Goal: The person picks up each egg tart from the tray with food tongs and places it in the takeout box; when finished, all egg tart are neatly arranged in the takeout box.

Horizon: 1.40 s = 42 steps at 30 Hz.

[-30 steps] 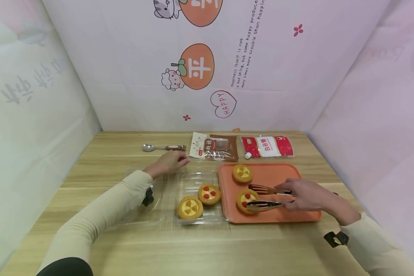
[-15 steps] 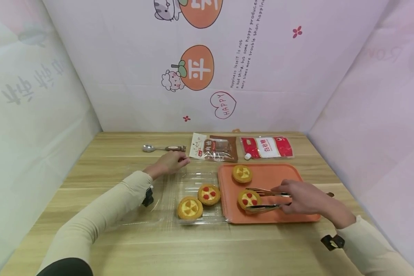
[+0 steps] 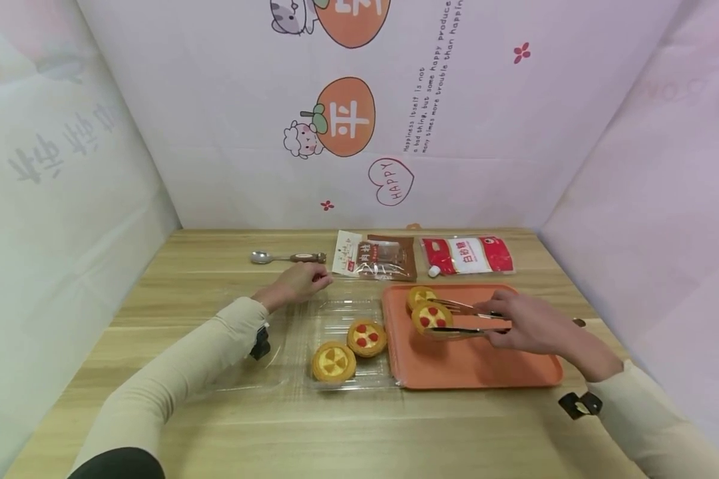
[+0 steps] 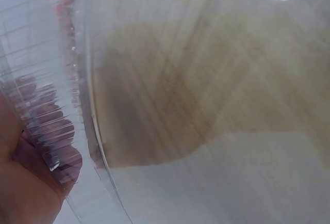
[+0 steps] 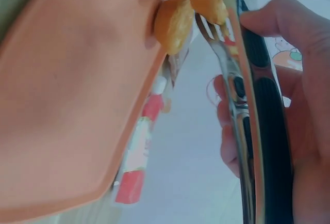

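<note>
In the head view my right hand (image 3: 533,326) grips metal tongs (image 3: 467,331). A round tart with red pieces (image 3: 431,320) is between the tongs' ends, raised off the orange tray (image 3: 473,366). Behind it, a tart with yellow pieces (image 3: 421,295) sits on the tray, partly covered. My left hand (image 3: 296,285) holds the back edge of the hinged clear plastic box (image 3: 347,309); in the left wrist view its curled fingers (image 4: 59,136) show through ribbed plastic. Inside the box lie a yellow-topped tart (image 3: 333,362) and a red-topped tart (image 3: 367,338).
A spoon (image 3: 287,257), a brown packet (image 3: 386,258) and a red-and-white pouch (image 3: 469,255) lie along the back of the wooden table (image 3: 359,439). Printed cloth walls (image 3: 455,186) enclose the table at the back and sides.
The tongs have closed on the red-topped tart and lifted it off the tray, toward the back, where it overlaps the yellow-topped tart in view. My left hand stays in place.
</note>
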Available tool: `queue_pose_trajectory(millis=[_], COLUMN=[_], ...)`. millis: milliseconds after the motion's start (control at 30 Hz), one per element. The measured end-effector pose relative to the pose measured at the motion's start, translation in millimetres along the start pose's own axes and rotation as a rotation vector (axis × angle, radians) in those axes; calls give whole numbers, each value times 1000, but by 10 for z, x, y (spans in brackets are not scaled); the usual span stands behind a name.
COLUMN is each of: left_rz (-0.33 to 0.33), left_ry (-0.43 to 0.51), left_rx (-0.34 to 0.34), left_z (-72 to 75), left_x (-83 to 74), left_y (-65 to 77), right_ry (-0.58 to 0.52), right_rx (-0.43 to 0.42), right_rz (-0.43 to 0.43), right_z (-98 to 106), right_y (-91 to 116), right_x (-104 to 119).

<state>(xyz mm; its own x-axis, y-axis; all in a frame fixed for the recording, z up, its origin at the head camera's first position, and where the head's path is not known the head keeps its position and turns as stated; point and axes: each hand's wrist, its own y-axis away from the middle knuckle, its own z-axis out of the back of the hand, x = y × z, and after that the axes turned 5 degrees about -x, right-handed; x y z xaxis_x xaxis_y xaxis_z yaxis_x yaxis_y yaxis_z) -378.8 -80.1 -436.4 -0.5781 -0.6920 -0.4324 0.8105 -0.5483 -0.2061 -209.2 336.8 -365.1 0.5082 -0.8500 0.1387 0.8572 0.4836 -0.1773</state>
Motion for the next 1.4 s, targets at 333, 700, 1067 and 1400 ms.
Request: queue_pose_trajectory(millis=[333, 700, 1067, 1400], left_rz=[9, -14, -13, -7], left_ry=[-8, 5, 0, 5], left_rx=[-1, -16, -36, -46], left_z=[7, -10, -62, -30], left_x=[16, 25, 6, 25], left_y=[1, -17, -9, 2], right_ry=[52, 57, 68, 53], right_rx=[-98, 79, 183, 181], right_rz=[67, 156, 179, 171], right_z=[-27, -316, -443, -414], right_y=[-528, -1256, -1414, -1445], right_x=[338, 903, 1107, 1107])
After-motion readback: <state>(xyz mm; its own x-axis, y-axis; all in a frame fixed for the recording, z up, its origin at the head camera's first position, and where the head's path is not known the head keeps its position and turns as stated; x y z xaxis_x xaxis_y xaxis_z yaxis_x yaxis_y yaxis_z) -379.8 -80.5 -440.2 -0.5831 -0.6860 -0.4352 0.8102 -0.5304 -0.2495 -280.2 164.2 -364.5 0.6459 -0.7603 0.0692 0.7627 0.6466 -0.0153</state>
